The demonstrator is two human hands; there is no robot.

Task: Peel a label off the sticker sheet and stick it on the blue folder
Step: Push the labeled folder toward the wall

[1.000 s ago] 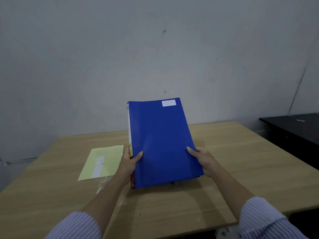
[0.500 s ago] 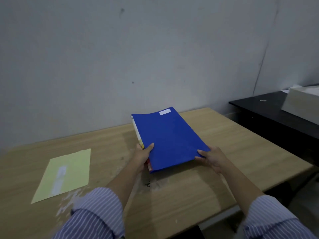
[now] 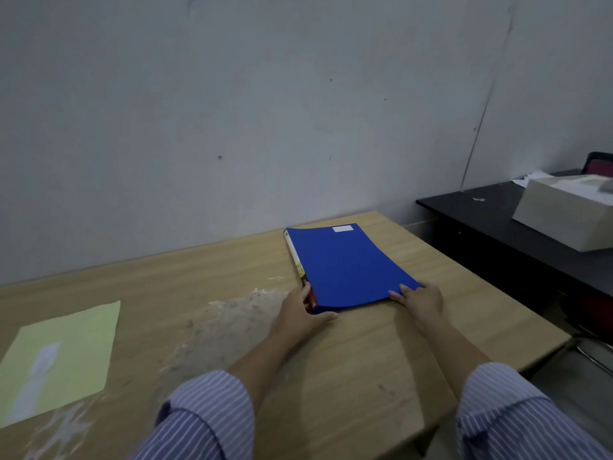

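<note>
Both hands (image 3: 300, 315) (image 3: 419, 298) grip the blue folder's (image 3: 345, 263) near corners, fingers clamped, frame centre-right. Label (image 3: 342, 228) already on; likely just release next.

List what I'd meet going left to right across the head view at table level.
Yellow sticker sheet → left hand → blue folder → right hand → black side table → pale box on it. Both hands grip the folder's near corners.

A plain office: bare grey wall (image 3: 232, 111), pale wooden surface (image 3: 365, 353), and a black desk (image 3: 497, 220) beyond the right hand (image 3: 421, 298).
</note>
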